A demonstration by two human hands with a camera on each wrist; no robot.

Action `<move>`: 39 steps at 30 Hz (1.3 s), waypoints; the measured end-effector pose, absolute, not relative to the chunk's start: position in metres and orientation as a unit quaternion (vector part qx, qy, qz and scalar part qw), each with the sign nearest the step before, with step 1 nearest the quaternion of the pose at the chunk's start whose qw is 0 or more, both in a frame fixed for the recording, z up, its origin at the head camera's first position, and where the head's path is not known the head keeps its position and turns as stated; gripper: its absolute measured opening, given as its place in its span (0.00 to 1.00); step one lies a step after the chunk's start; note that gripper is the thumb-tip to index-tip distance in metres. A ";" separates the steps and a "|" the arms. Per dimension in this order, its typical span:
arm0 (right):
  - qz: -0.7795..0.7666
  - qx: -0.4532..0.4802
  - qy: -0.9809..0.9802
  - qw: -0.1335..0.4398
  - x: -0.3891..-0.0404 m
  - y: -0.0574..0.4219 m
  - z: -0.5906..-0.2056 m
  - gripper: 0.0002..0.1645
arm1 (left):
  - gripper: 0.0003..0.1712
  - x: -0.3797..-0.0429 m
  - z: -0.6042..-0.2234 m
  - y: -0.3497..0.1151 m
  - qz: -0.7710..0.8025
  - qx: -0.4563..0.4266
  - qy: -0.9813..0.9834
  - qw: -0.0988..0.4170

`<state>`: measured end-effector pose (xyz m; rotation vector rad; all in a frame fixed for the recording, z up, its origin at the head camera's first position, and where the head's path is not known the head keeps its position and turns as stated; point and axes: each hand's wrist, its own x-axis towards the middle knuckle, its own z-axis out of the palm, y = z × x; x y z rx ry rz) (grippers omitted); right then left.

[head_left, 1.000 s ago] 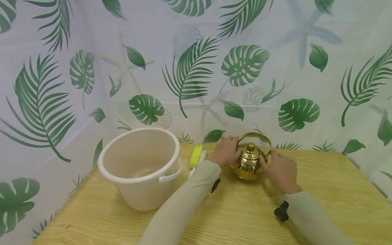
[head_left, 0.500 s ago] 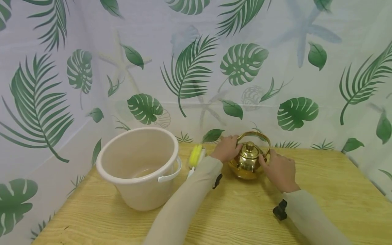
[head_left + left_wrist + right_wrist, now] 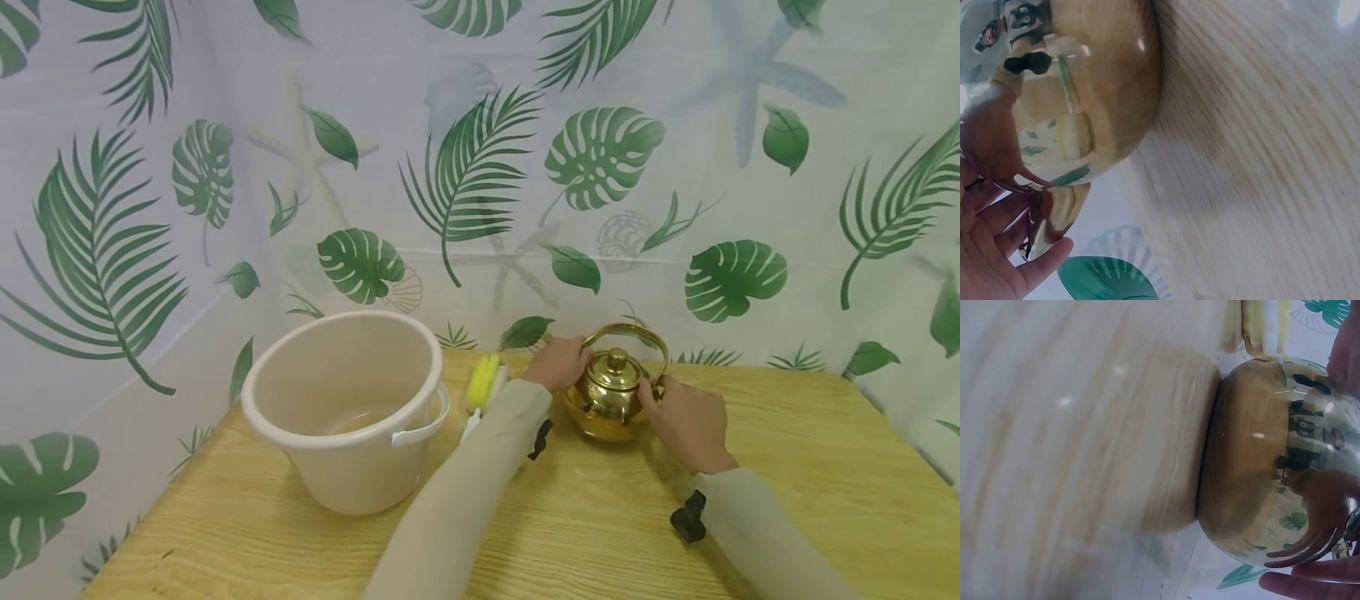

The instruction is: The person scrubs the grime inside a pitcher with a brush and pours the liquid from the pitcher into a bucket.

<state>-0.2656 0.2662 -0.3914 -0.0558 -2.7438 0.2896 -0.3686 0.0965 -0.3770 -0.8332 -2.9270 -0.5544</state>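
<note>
A shiny golden kettle [image 3: 611, 398] stands upright on the wooden table, its arched handle raised and its knobbed lid on. My left hand [image 3: 557, 364] grips the kettle's left side at the foot of the handle. In the left wrist view, the fingers of that hand [image 3: 991, 244] lie around the spout [image 3: 1063, 209]. My right hand [image 3: 686, 421] holds the opposite side, thumb in front near the lid and fingers behind the handle's foot. The right wrist view shows its fingertips [image 3: 1304, 584] by the kettle's rounded body [image 3: 1260, 469]; part of the grip is hidden.
A large pale bucket [image 3: 363, 475] with a white handle stands to the left. Between bucket and kettle lies a yellow-bristled brush [image 3: 482, 383] with a white handle, partly behind my left sleeve. A leaf-patterned curtain [image 3: 480, 167] hangs close behind the table [image 3: 300, 550].
My left hand has shifted slightly, its fingers now tucked lower behind the handle's left foot. The right hand keeps its hold, and the kettle stays in place.
</note>
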 end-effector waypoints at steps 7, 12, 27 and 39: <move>0.100 -0.010 -0.972 0.212 -0.268 0.263 -0.396 0.29 | 0.18 -0.368 -0.377 0.093 -0.162 -0.263 -0.951 0.035; 0.085 -0.001 -0.968 0.236 -0.271 0.263 -0.397 0.28 | 0.19 -0.370 -0.377 0.094 -0.157 -0.270 -0.949 0.043; 0.060 0.045 -0.964 0.255 -0.270 0.265 -0.389 0.29 | 0.17 -0.369 -0.378 0.093 -0.108 -0.280 -0.950 0.090; 0.046 0.085 -0.967 0.236 -0.274 0.278 -0.386 0.28 | 0.22 -0.350 -0.380 0.096 -0.023 -0.253 -0.953 0.165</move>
